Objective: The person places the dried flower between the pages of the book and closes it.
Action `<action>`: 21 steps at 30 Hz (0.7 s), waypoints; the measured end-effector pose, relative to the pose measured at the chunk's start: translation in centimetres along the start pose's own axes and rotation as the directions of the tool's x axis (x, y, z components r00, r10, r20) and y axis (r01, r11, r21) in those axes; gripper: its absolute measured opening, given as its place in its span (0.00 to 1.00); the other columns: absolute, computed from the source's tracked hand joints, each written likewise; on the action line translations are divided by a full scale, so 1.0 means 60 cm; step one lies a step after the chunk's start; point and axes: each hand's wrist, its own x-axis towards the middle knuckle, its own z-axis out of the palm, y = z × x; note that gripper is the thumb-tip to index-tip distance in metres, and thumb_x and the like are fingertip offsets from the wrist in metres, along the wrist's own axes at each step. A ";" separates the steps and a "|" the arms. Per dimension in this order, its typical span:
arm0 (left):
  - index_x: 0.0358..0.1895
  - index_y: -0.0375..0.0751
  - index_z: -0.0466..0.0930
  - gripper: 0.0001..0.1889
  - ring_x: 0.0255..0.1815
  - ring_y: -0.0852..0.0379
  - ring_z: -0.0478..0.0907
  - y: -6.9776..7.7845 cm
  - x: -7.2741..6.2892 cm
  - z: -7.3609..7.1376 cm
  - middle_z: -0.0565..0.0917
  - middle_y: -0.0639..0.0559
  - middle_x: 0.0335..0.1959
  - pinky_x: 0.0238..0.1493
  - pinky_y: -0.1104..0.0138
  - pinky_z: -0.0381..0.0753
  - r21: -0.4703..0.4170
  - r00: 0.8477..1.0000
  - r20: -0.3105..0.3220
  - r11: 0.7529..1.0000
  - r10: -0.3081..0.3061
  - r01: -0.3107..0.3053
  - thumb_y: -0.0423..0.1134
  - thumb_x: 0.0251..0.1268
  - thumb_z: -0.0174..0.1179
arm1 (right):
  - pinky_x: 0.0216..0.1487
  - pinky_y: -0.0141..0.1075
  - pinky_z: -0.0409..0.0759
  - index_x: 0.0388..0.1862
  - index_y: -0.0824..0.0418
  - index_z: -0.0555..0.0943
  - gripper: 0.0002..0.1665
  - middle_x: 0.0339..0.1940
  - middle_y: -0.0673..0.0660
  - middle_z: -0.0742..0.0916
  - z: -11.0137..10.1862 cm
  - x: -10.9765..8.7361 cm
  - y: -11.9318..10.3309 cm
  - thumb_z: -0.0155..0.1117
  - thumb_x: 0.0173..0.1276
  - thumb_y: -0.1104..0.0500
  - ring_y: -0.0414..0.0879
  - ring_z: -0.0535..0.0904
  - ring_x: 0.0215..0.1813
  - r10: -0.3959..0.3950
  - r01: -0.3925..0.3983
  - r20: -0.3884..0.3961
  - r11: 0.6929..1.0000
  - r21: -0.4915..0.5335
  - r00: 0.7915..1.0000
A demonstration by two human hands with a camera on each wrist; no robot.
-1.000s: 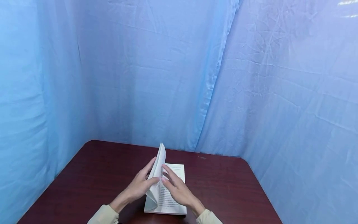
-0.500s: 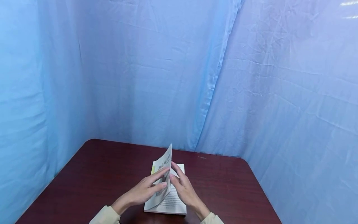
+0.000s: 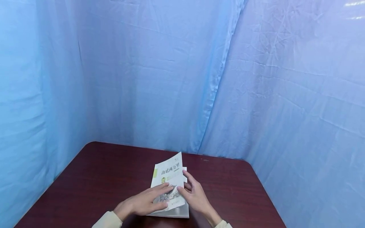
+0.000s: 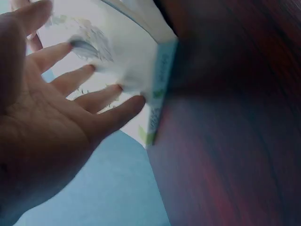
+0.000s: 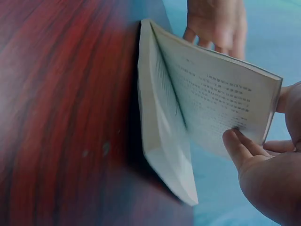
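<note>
A white paperback book [image 3: 171,164] lies on the dark red table, its front cover and a thin batch of pages lifted at a slant over the rest. Dark characters, a small green patch and a grey drawing show on the cover. My left hand [image 3: 144,201] touches the cover with its fingers extended; the left wrist view shows them spread across it, near the blue-green spine [image 4: 162,84]. With my right hand [image 3: 196,196] I pinch the free edge of the raised part. Printed text on the inner page [image 5: 211,87] faces the right wrist camera.
The dark red table [image 3: 228,190] has rounded far corners. Blue curtains [image 3: 156,79] hang behind it and along both sides.
The raised cover and pages have swung from near upright on the left over to the right and down. The cover now faces up. Both hands have shifted right with it.
</note>
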 end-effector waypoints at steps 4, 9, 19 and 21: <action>0.85 0.45 0.73 0.35 0.89 0.32 0.68 -0.014 -0.013 0.002 0.71 0.37 0.89 0.87 0.47 0.74 0.083 0.997 0.032 0.994 -0.068 0.065 0.54 0.83 0.67 | 0.68 0.42 0.91 0.89 0.77 0.60 0.47 0.83 0.83 0.74 -0.013 -0.010 0.016 0.72 0.80 0.65 0.77 0.81 0.77 0.019 -0.021 -0.025 0.998 -0.065 0.999; 0.84 0.46 0.75 0.36 0.91 0.26 0.62 -0.028 -0.025 -0.004 0.68 0.37 0.90 0.88 0.38 0.68 0.071 0.984 0.060 0.984 -0.170 0.166 0.51 0.78 0.73 | 0.67 0.47 0.91 0.87 0.80 0.61 0.51 0.83 0.84 0.71 -0.029 -0.022 0.032 0.78 0.75 0.65 0.79 0.81 0.76 0.066 -0.067 -0.015 0.988 -0.140 0.998; 0.84 0.39 0.74 0.42 0.92 0.21 0.56 -0.049 -0.027 -0.011 0.67 0.36 0.91 0.86 0.23 0.60 0.045 0.960 0.029 0.960 -0.279 0.278 0.50 0.72 0.78 | 0.77 0.61 0.82 0.81 0.71 0.76 0.41 0.90 0.68 0.71 -0.047 -0.035 0.062 0.73 0.83 0.45 0.65 0.75 0.86 0.073 0.016 0.109 0.757 -0.653 0.991; 0.84 0.38 0.74 0.43 0.91 0.20 0.57 -0.051 -0.025 -0.011 0.67 0.35 0.90 0.86 0.23 0.60 0.042 0.958 0.020 0.958 -0.285 0.284 0.51 0.71 0.78 | 0.79 0.63 0.80 0.81 0.70 0.76 0.41 0.91 0.66 0.70 -0.049 -0.036 0.065 0.69 0.85 0.42 0.66 0.72 0.88 0.092 0.035 0.149 0.730 -0.683 0.985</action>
